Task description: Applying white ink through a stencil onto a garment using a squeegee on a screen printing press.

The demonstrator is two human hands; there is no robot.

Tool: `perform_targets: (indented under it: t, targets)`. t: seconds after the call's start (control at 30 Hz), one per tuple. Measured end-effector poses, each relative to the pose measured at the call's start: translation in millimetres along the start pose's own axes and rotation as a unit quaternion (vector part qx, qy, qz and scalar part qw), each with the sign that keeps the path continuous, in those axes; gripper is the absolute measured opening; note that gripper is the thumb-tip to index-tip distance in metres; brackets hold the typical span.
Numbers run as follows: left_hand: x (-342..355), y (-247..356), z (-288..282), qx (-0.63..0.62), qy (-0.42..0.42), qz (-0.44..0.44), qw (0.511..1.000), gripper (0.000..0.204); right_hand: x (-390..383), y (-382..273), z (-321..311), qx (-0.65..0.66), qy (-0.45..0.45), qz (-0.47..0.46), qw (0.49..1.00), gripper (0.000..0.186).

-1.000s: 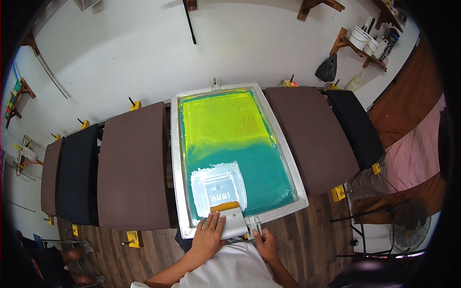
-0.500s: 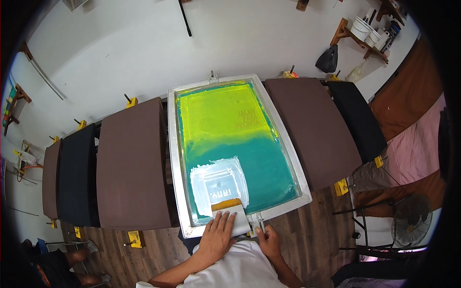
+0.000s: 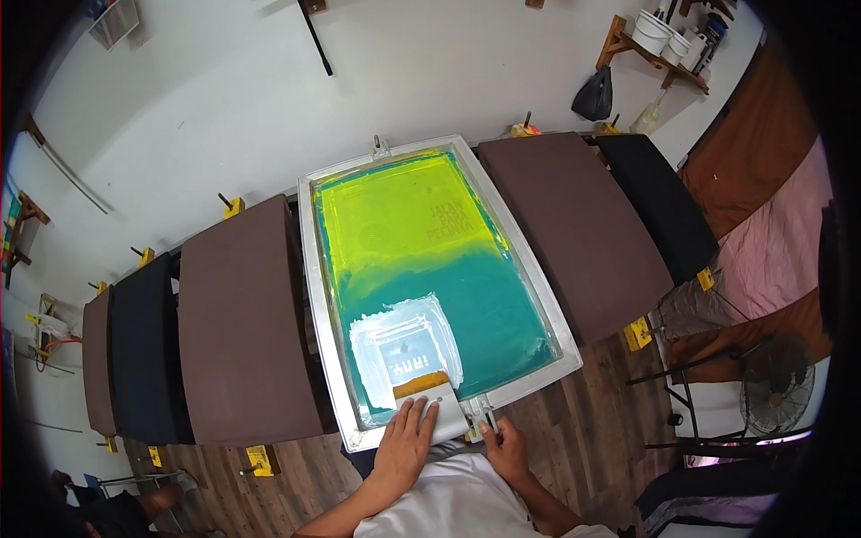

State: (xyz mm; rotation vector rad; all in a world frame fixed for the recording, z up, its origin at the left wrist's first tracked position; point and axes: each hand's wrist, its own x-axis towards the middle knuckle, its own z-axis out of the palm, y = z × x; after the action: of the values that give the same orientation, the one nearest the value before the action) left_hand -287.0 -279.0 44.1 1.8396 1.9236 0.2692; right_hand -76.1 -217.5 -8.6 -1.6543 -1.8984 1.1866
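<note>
A white-framed printing screen (image 3: 535, 285) lies in front of me, its mesh coated teal with a yellow-green upper part. White ink (image 3: 363, 345) surrounds a small printed area at its lower left. A squeegee (image 3: 441, 405) with a pale holder and amber blade rests at the near edge. My left hand (image 3: 405, 448) lies on its holder, fingers stretched flat; the thumb is hidden. To the right, my right hand (image 3: 507, 451) is closed at the metal clamp (image 3: 481, 414) on the near frame bar, with thumb and fingers at its lever.
Brown padded boards (image 3: 242, 323) and black ones (image 3: 143, 350) flank the screen, with yellow brackets (image 3: 262, 460) at their ends. A fan (image 3: 778, 386) stands at right. White tubs (image 3: 651, 32) sit on a wall shelf. Part of another person's leg (image 3: 161, 502) shows at lower left.
The whole view has tilted and shifted slightly. Both hands remain at the squeegee and the clamp, with no clear movement against the screen.
</note>
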Motion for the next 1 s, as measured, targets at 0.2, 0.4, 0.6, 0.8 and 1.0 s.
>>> perform_targets:
  t: [0.2, 0.4, 0.6, 0.8, 1.0]
  targets:
    - [1, 0, -1, 0.016, 0.007, 0.008, 1.000, 0.059, 0, -6, 3, 0.035, 0.022, 0.005, 0.999, 0.033]
    - [3, 0, -6, -0.003, 0.007, 0.011, 1.000, 0.064, -2, -1, 6, 0.000, 0.030, 0.004, 1.000, 0.035]
    - [3, -2, -5, -0.002, 0.017, 0.023, 1.000, 0.067, -5, 2, 12, 0.013, 0.069, -0.007, 0.998, 0.041]
    - [3, -4, -4, 0.000, 0.023, 0.023, 0.999, 0.066, -2, 2, 13, 0.004, 0.072, -0.007, 0.997, 0.043]
    - [4, -4, -8, 0.004, 0.030, 0.033, 0.999, 0.064, 4, 7, 14, 0.008, 0.069, -0.003, 0.998, 0.047]
